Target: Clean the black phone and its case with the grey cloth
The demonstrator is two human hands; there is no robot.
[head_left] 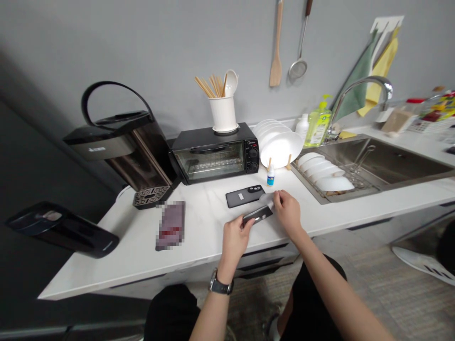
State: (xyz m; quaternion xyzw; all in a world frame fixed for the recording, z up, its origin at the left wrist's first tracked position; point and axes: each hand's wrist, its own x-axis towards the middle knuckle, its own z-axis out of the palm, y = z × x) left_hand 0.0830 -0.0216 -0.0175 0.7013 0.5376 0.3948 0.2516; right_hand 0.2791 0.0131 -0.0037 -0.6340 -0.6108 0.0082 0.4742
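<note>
My left hand (234,239) grips the near end of a dark, shiny smartphone (256,216), tilted just above the counter. At the phone's far right end, my right hand (288,213) pinches a thin whitish sheet (266,200), perhaps a film or a wipe; I cannot tell which. The sheet lies against or just over the phone's edge. Behind the phone, a dark phone case (241,196) with camera cutouts rests flat on the white counter (209,222). A small white spray bottle (270,178) with a blue label stands upright beyond the case.
A toaster oven (213,158) stands at the back, carrying a white utensil holder (223,113). To its right are racked plates (280,147) and the sink (401,166) with bowls. At left are a water dispenser (135,156), a dark bottle-shaped appliance (67,232) and a pixelated item (171,225).
</note>
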